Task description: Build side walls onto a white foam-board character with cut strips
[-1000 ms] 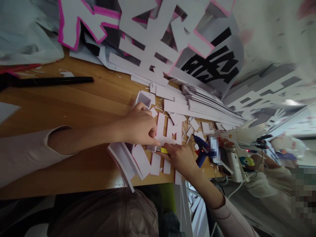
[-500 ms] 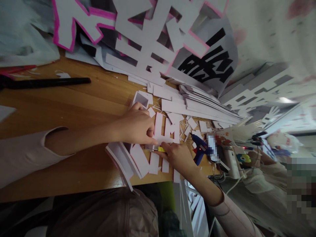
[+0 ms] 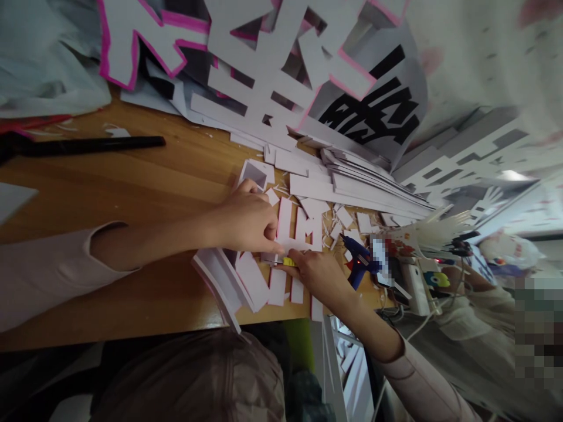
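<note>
My left hand (image 3: 248, 223) is closed over a white foam-board character with raised side walls (image 3: 222, 275), its fingers curled and its thumb reaching toward the right. A small yellow utility knife (image 3: 289, 261) is pinched in my right hand (image 3: 323, 278), its blade pointing left close to my left thumb. Under and around the knife lies a flat white cut-out with pink edges (image 3: 285, 217). My left fingers hide part of the walled character, and the blade's exact contact with the board cannot be made out.
A blue glue gun (image 3: 359, 261) stands to the right, beside small white scraps (image 3: 343, 215). Long white strips (image 3: 365, 184) are stacked behind. Large pink-edged characters (image 3: 264, 64) lean at the back. A long black tool (image 3: 92, 145) lies left. A person's sleeve (image 3: 475, 316) is at far right.
Both hands stay nearly in place, the knife still in my right hand. The whole view has shifted slightly, with things appearing a little further right.
</note>
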